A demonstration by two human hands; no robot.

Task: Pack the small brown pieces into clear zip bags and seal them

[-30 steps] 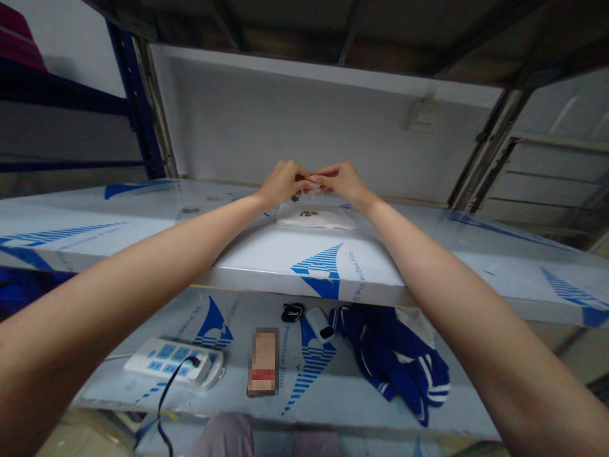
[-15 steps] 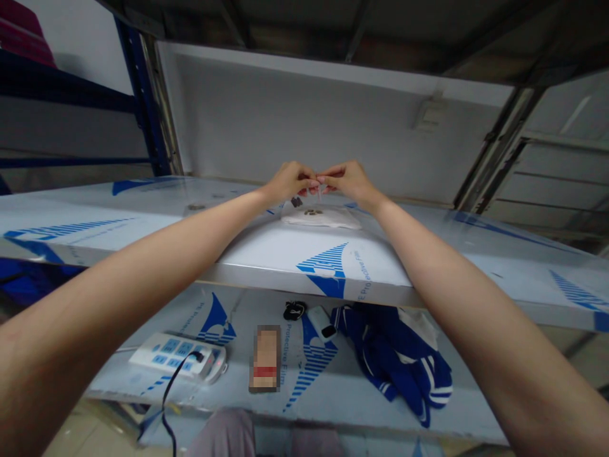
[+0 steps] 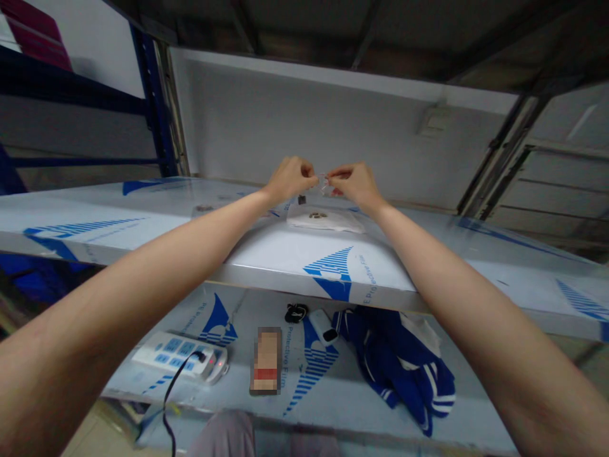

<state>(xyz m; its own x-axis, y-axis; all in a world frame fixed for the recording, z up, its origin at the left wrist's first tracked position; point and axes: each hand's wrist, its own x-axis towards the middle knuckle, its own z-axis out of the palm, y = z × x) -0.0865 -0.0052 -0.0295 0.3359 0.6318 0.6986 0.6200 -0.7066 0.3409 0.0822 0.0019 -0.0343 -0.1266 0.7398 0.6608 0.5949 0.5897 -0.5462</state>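
Pinching with left hand (image 3: 289, 180) and right hand (image 3: 356, 185), fingertips narrowly closed on a small clear loop (image 3: 324, 185)
Hovering above a white cloth (image 3: 325, 219) on a film-covered shelf (image 3: 266, 254)

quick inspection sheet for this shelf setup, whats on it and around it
surface: upper shelf and lower shelf, both covered in blue-printed protective film
job's things: small transparent piece, shape too small to tell; white pad beneath it, with small dark bits on top
clutter: on the lower shelf, power strip, pixelated rectangular object, small black item, white device, blue-and-white garment
hands: left hand and right hand raised above the pad, both pinching the piece
cables: black cable from the power strip, hanging past the lower shelf's front edge
surroundings: blue steel rack upright, white wall panel
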